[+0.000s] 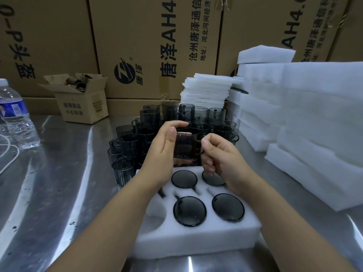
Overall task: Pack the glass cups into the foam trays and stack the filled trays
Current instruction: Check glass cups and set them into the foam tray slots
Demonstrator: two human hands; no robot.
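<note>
A white foam tray (pixel 196 238) lies on the steel table in front of me. Several smoky glass cups sit in its holes, such as one cup (pixel 189 211) at the front middle; the front-left hole (pixel 157 214) is empty. Above the tray's far edge I hold one smoky glass cup (pixel 186 148) between both hands. My left hand (pixel 163 152) grips its body from the left. My right hand (pixel 220 156) pinches its handle on the right. Behind the hands stands a cluster of loose glass cups (pixel 149 118), some stacked.
Stacks of white foam trays (pixel 314 124) fill the right side, with thin foam sheets (pixel 206 91) behind the cups. A small open carton (pixel 82 103) and a water bottle (pixel 13 114) stand at the left; a white cable (pixel 7 154) lies nearby. Large cartons wall the back.
</note>
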